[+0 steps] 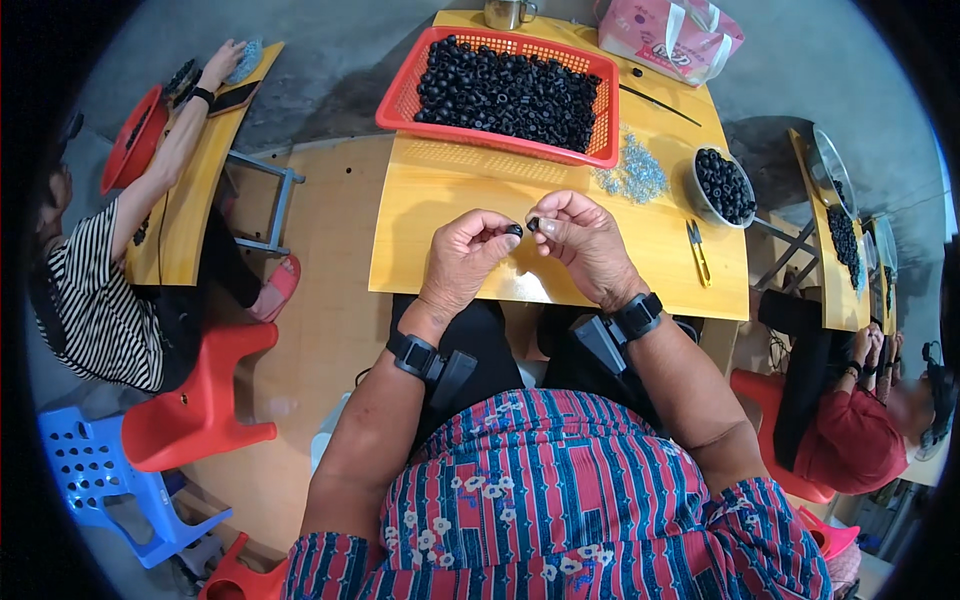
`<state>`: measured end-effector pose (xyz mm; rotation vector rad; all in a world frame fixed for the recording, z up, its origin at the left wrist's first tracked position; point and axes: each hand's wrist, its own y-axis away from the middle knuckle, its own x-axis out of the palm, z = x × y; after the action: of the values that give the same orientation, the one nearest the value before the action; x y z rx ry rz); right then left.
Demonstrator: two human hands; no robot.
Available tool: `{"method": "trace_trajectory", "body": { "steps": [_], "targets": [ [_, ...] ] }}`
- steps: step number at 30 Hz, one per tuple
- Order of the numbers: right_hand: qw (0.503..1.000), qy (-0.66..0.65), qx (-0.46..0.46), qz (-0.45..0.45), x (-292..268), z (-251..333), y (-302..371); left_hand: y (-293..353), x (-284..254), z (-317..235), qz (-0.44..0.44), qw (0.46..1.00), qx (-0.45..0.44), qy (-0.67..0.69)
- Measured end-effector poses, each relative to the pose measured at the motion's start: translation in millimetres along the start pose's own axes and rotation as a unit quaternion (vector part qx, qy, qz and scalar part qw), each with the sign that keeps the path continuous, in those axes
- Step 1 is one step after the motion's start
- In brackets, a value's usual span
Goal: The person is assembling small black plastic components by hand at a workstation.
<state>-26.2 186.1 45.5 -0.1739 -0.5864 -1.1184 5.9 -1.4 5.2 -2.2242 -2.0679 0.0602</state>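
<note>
We sit at a yellow wooden table (450, 200), the largest thing before us, with a red mesh basket (398, 100) at its far edge heaped with small black rings (510, 90). To the right stand a metal bowl (700, 205) of more black pieces, a loose pile of small silvery parts (635, 175), and yellow-handled snips (697, 250); a pink bag (670, 35) and a metal cup (505, 12) sit at the back. Over the near edge of the table, our left hand (465, 255) pinches 1 small black ring (514, 230) between thumb and forefinger, fingers curled narrow around it. Our right hand (585, 240) pinches a 2nd small black piece (533, 224) the same way, the 2 pieces just apart. We judge them light, stiff and smooth, easy to drop, best held by the outer rim with the fingertips. Their exact shape is too small to tell, and fingers hide much of each. 2 other people at side tables are partly cut off.
</note>
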Motion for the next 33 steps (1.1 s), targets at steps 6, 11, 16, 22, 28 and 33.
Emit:
{"method": "trace_trajectory", "body": {
  "steps": [6,11,16,22,28,33],
  "targets": [
    [1.0,-0.002,0.01,0.0,-1,-4,2,-1,1,1,-0.008,1.0,0.004,0.009],
    [1.0,-0.015,0.011,-0.013,-1,-11,2,-1,2,1,-0.002,1.0,0.004,0.015],
    [0.999,0.023,-0.012,-0.033,3,-21,1,-1,2,2,-0.005,1.0,0.007,0.019],
    [0.984,0.152,-0.04,-0.079,9,-19,4,-3,1,4,-0.009,0.999,0.008,0.039],
    [0.942,0.288,-0.137,-0.104,11,-26,8,-1,2,1,-0.016,1.0,-0.003,-0.002],
    [0.922,0.331,-0.164,-0.116,18,-30,12,0,2,1,-0.022,1.0,-0.003,-0.008]
  ]
}}
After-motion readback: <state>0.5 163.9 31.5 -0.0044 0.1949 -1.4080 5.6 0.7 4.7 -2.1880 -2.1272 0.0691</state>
